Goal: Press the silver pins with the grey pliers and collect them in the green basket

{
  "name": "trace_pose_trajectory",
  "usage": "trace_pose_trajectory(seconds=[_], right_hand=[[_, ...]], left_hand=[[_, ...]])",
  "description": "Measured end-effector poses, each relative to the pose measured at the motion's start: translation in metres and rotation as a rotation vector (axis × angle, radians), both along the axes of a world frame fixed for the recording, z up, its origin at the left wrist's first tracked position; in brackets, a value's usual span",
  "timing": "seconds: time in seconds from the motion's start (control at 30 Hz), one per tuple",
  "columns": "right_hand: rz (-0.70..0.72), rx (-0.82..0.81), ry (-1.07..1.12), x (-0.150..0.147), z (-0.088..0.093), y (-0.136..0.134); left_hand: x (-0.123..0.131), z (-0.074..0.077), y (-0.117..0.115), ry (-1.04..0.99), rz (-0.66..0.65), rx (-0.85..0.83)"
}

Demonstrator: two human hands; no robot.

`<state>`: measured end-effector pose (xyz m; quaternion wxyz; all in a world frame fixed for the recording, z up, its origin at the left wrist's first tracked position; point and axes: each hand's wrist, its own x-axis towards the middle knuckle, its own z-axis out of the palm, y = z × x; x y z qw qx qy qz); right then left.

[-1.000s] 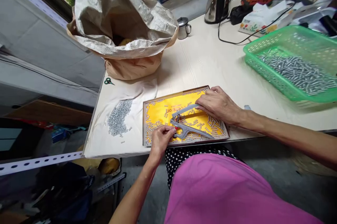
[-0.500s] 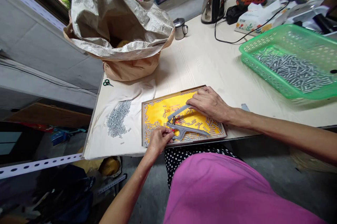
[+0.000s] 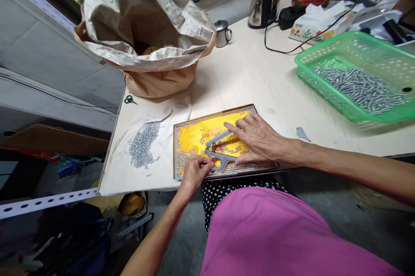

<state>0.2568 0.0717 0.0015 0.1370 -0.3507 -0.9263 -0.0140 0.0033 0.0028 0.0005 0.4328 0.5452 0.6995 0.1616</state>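
A grey plier-like hand tool (image 3: 223, 158) with two long handles and a coil spring lies over a shallow tray (image 3: 175, 150). My right hand (image 3: 261, 138) is around the handle ends, fingers at the upper handle and thumb at the lower one; the handles are spread apart. At the tool's head, my left hand (image 3: 195, 169) has thumb and fingers pinched beside a small red part. What the fingertips hold is hidden. Small silver metal pieces (image 3: 184, 156) lie scattered on the tray's yellow lining (image 3: 191, 135).
Left of the tray, a pile of small metal pieces (image 3: 144, 144) lies on white cloth. Behind stand a large open sack (image 3: 162, 81), green scissors (image 3: 130, 99), a lidded metal mug (image 3: 222, 36) and a kettle (image 3: 264, 1). A green basket (image 3: 343, 105) of metal pieces sits right.
My right hand has shifted from the upper handle's end to reach around both handles, its thumb now at the lower one. My left hand stays pinched at the tool's head.
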Motion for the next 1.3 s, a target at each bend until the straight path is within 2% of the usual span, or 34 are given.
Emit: trace_pose_trajectory(seconds=[0.33,0.43,0.63,0.73,0.83,0.93,1.0,1.13,1.3], right_hand=[[-0.023,-0.014,-0.053,-0.002,-0.001,-0.019],[-0.039,-0.037,-0.076,-0.006,0.001,-0.022],[-0.043,-0.050,-0.093,-0.009,0.000,-0.026],[-0.050,-0.045,-0.092,-0.008,-0.004,-0.030],[-0.080,-0.056,-0.084,-0.010,-0.009,-0.034],[-0.051,-0.062,-0.052,-0.016,-0.012,-0.034],[-0.024,-0.042,-0.015,-0.021,-0.013,-0.032],[-0.005,0.019,0.049,-0.025,-0.014,-0.030],[-0.083,0.062,-0.057,-0.022,-0.012,-0.026]], left_hand=[[0.001,0.006,0.000,0.018,-0.036,0.028],[0.000,0.002,-0.002,0.025,-0.037,0.058],[-0.005,-0.015,-0.004,-0.050,0.054,0.027],[-0.007,-0.017,-0.007,-0.027,0.030,0.030],[-0.003,-0.013,-0.015,0.088,-0.026,0.168],[0.011,-0.002,-0.023,0.326,-0.114,0.520],[0.024,0.006,-0.022,0.475,-0.236,0.689],[0.044,0.013,0.000,0.626,-0.485,0.732],[0.048,0.008,0.022,0.700,-0.569,0.702]])
